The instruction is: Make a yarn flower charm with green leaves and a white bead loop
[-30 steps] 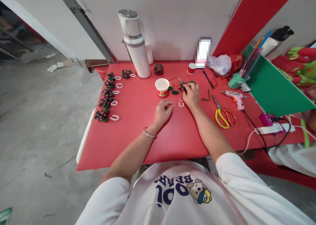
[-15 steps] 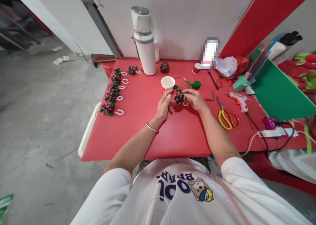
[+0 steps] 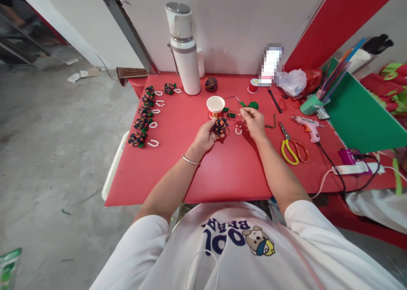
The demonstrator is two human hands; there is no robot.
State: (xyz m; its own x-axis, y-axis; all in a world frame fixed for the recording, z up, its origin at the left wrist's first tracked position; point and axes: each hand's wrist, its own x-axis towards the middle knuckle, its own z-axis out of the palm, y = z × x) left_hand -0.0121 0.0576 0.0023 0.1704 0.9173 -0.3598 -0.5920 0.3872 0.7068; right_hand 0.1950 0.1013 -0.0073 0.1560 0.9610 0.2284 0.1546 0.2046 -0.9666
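My left hand (image 3: 206,136) grips a rolled, multicoloured yarn flower (image 3: 220,126) between thumb and fingers. To its right, my right hand (image 3: 253,122) pinches a thin orange strand of yarn (image 3: 234,111). On the table between the hands lies a small loop of white beads (image 3: 238,130). Just behind the flower stands a paper cup (image 3: 216,106), with green crocheted leaves (image 3: 230,115) beside it. A ball of green yarn (image 3: 253,105) and a green-handled crochet hook (image 3: 241,104) rest beyond my right hand.
Finished yarn flowers (image 3: 137,139) with bead loops line the left side of the red table (image 3: 159,175). A white thermos (image 3: 187,65) stands behind. Scissors (image 3: 289,148), a pink glue gun (image 3: 310,128), a pen holder (image 3: 311,105) and a power strip (image 3: 352,169) occupy the right side.
The yarn flower has moved left into my left hand alone. My right hand has let go of it, moved right and up, and now pinches the orange strand.
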